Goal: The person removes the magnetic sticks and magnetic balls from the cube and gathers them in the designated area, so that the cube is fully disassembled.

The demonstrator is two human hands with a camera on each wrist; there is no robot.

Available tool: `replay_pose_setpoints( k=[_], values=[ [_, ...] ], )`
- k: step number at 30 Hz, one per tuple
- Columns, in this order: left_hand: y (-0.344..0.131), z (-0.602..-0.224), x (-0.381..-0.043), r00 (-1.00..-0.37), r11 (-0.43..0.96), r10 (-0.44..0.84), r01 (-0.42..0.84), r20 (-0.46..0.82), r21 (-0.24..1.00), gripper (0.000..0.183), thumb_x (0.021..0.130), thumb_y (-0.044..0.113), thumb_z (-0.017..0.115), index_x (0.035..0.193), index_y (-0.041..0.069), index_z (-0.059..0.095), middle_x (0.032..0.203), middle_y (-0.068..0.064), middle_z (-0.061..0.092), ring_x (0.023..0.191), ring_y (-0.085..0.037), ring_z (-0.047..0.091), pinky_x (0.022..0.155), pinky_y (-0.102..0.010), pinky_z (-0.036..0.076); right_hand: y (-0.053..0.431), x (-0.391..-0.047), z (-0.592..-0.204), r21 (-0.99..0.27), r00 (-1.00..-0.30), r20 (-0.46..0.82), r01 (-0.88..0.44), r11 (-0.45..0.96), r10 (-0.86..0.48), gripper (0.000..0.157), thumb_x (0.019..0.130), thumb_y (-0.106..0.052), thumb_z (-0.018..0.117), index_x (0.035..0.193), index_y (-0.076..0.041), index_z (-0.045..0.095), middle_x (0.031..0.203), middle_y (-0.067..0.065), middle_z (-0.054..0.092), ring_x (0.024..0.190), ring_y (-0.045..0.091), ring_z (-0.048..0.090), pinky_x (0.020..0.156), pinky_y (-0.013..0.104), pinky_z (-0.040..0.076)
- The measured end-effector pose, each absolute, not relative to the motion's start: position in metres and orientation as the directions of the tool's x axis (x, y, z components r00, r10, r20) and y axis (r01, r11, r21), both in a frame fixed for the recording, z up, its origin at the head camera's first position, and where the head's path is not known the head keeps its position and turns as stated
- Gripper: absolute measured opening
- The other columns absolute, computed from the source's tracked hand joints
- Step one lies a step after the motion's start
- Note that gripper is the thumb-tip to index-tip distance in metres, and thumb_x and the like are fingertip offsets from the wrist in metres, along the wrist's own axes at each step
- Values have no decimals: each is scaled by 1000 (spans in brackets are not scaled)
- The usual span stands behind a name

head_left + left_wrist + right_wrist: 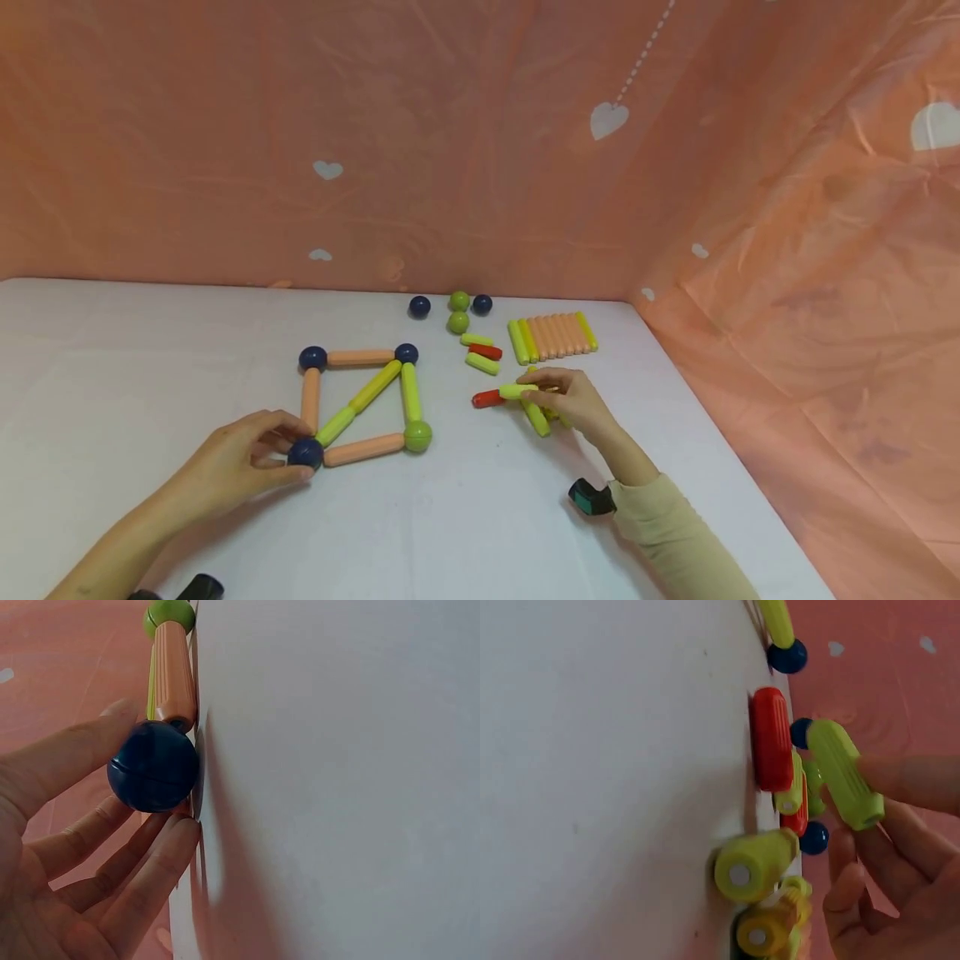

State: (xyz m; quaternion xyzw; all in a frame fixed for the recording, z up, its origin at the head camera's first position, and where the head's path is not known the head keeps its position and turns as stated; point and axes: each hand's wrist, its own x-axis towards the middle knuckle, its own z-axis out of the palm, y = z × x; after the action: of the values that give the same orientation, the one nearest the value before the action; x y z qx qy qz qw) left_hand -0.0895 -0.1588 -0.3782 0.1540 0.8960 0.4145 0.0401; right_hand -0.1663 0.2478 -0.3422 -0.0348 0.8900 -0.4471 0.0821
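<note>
My left hand (238,454) holds a dark blue ball (305,453) at the near left corner of a flat four-sided frame, thumb on one side and fingers on the other. Peach rods (360,358) and a lime rod (412,392) form its sides. Blue balls and one green ball (417,436) are at the corners. A yellow rod (377,386) and a lime rod make the diagonal. My right hand (573,400) pinches a short lime rod (844,771), lifted above the table in the right wrist view. Below it lie a red rod (772,739) and a longer lime rod (536,418).
Loose blue balls (419,307) and green balls (459,301) stand at the back. Short lime and red rods (485,352) lie in front of them. A row of peach, yellow and lime rods (558,336) lies at the back right, before a pink heart-patterned cloth (480,150).
</note>
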Motion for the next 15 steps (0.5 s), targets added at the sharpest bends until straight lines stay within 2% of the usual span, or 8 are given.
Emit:
replay_pose_setpoints(
  k=[3, 6, 11, 15],
  values=[
    [-159, -377, -89, -949, 601, 311, 239, 52, 763, 47, 74, 27, 82, 111, 6, 62, 101, -3, 67, 88, -16, 64, 69, -19, 53, 240, -165, -342, -755, -965, -81, -104, 648, -249, 20, 85, -13, 71, 104, -7, 73, 94, 7, 67, 78, 17, 51, 62, 23, 41],
    [-159, -376, -89, -948, 599, 313, 240, 53, 764, 47, 74, 27, 82, 111, 6, 62, 101, -2, 66, 87, -15, 64, 69, -19, 53, 231, -167, -343, -721, -957, -40, -172, 671, -289, 17, 84, -12, 72, 100, -9, 75, 82, 4, 64, 73, 17, 47, 58, 22, 36],
    [-159, -375, -88, -950, 620, 309, 241, 50, 746, 46, 75, 28, 82, 111, 7, 63, 100, -1, 66, 87, -15, 63, 69, -22, 53, 214, -180, -344, -700, -962, 32, -216, 680, -273, 16, 83, -7, 71, 99, -5, 74, 92, 9, 69, 75, 16, 50, 60, 22, 40],
    [-159, -373, -87, -956, 640, 289, 235, 55, 731, 37, 83, 29, 75, 110, 8, 63, 101, -1, 67, 87, -16, 63, 70, -27, 53, 207, -192, -344, -712, -969, 33, -194, 675, -243, 18, 83, -4, 69, 101, -3, 72, 103, 12, 68, 83, 19, 54, 64, 23, 44]
  ],
)
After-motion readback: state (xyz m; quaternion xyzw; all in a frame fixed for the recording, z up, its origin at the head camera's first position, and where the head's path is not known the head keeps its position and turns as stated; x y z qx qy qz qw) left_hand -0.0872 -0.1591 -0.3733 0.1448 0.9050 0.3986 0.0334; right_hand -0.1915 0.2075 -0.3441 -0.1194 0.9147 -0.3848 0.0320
